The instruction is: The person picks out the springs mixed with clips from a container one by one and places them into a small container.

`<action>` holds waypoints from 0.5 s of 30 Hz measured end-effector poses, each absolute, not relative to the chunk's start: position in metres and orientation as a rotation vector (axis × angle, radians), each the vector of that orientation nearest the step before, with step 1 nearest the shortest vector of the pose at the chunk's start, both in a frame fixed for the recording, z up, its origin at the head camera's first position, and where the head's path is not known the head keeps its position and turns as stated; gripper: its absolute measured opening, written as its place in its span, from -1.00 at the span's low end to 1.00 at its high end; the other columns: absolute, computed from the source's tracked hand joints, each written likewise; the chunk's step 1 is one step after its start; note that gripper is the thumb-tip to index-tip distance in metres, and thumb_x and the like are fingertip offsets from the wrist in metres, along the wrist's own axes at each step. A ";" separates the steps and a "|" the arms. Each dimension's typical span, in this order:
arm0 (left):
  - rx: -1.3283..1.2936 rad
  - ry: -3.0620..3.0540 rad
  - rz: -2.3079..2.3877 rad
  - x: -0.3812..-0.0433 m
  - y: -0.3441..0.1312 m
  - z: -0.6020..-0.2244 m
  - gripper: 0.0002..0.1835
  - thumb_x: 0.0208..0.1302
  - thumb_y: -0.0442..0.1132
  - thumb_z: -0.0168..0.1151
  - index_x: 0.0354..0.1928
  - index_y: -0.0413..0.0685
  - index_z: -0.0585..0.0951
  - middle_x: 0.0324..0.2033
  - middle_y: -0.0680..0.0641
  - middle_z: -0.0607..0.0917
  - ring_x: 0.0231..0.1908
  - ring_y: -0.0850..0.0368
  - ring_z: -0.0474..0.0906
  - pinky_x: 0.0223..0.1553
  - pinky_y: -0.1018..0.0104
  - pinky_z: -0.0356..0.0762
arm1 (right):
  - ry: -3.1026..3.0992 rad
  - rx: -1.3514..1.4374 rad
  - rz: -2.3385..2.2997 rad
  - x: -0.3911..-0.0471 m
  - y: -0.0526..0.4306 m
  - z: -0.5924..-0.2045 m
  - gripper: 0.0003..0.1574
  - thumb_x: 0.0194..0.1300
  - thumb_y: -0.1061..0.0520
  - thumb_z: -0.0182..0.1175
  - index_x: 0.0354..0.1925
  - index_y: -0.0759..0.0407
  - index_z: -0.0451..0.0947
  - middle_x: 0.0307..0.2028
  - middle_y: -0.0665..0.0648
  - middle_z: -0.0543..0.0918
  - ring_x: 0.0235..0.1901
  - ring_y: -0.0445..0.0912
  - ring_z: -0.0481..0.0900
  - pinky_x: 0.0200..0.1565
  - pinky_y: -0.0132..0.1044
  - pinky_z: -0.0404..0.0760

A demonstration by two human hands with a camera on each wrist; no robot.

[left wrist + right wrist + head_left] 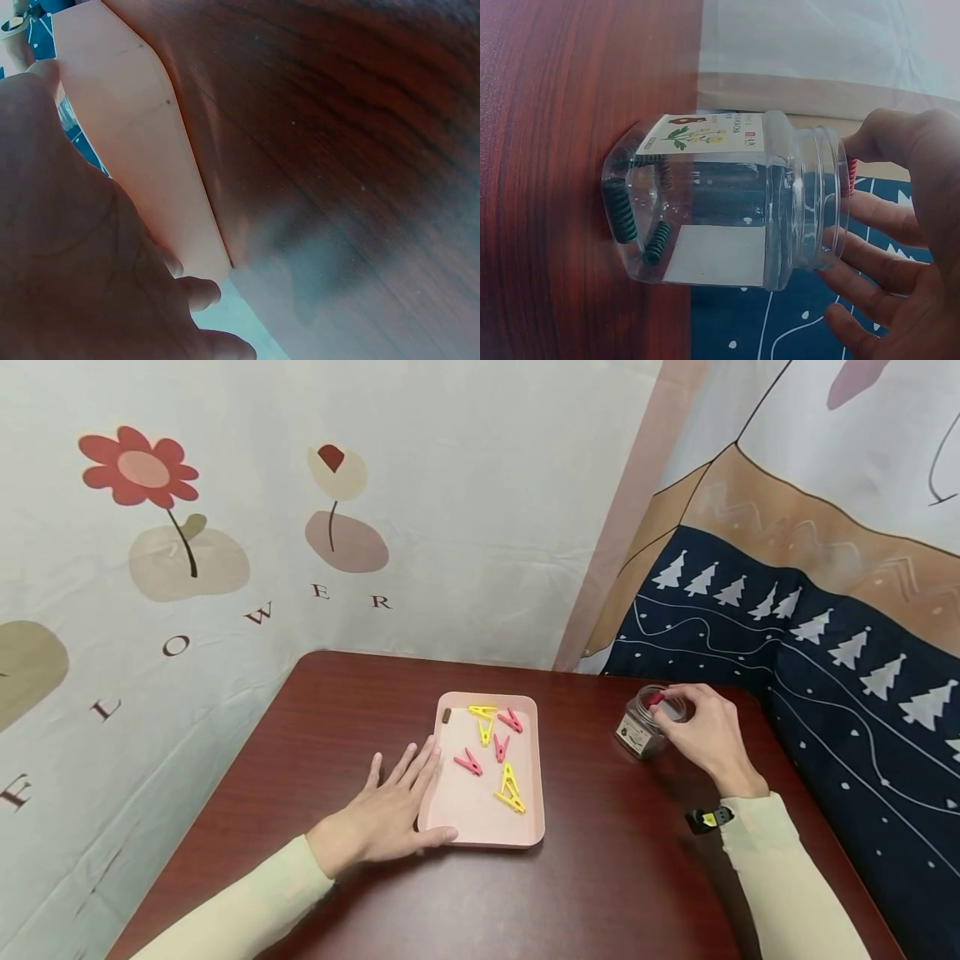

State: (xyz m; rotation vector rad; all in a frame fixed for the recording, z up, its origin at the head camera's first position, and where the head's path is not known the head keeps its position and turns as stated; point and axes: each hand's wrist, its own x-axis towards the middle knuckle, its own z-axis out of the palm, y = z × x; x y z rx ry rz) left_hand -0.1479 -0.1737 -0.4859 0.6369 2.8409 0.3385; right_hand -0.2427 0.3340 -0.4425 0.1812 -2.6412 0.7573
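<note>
My right hand (pixel 705 727) pinches a red coil (pixel 853 174), like a small spring, between thumb and fingers at the mouth of a clear jar (pixel 727 180). Several dark green coils (pixel 619 210) lie at the bottom of that jar, which stands upright on the table with a printed label on its side. My left hand (pixel 386 814) rests with spread, straight fingers along the left rim of a pink tray (pixel 480 827). Inside the tray lie several small clothespins, some yellow (pixel 510 789) and some pink (pixel 469 762).
The reddish-brown wooden table (pixel 600 877) carries both tray and jar, the jar near its far right corner. A pale curtain with flower prints (pixel 465 485) hangs behind the table. Dark blue cloth with white trees (pixel 847 693) runs along the right edge.
</note>
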 end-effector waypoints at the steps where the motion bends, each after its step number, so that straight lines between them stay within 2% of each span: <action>1: 0.637 2.842 0.340 -0.148 -0.173 -0.486 0.38 0.50 0.71 0.14 0.94 -0.10 -0.07 0.96 -0.07 -0.24 0.93 -0.34 -0.13 0.75 -0.77 -0.21 | -2.638 0.183 0.757 -0.243 0.334 -0.443 -0.52 0.54 0.01 0.48 0.23 0.29 0.82 0.28 0.45 0.78 0.16 0.33 0.71 0.12 0.23 0.79; 10: 0.629 2.845 0.347 -0.148 -0.172 -0.487 0.39 0.49 0.72 0.14 0.94 -0.09 -0.06 0.96 -0.07 -0.23 0.93 -0.33 -0.11 0.74 -0.78 -0.20 | -2.646 0.194 0.775 -0.244 0.336 -0.445 -0.33 0.58 -0.09 0.49 0.43 0.27 0.72 0.28 0.47 0.77 0.17 0.34 0.71 0.16 0.32 0.76; 15: 0.629 2.847 0.349 -0.147 -0.172 -0.488 0.39 0.49 0.71 0.15 0.94 -0.10 -0.07 0.96 -0.07 -0.23 0.93 -0.33 -0.11 0.75 -0.77 -0.20 | -2.639 0.206 0.774 -0.245 0.337 -0.447 -0.33 0.57 -0.10 0.50 0.44 0.25 0.72 0.27 0.46 0.78 0.18 0.34 0.71 0.16 0.32 0.76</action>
